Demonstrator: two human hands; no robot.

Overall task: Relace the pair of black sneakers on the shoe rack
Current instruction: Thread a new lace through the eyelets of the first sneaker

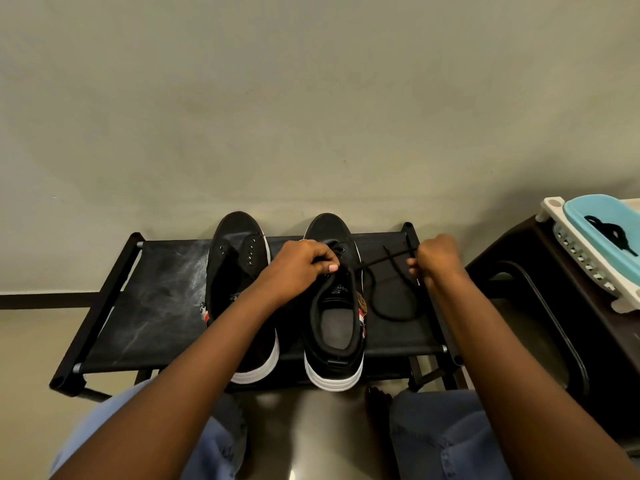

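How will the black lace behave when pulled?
Probably floppy: the black lace sags in a loose loop on the shoe rack. Likely light: the right hand lifts it by a pinch. It might snag at the right sneaker's eyelets.

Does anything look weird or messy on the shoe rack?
Yes. The left sneaker has bare eyelets, no lace at all. The lace trails from the right sneaker and loops loose on the rack, whose fabric has whitish scuff marks on its left side.
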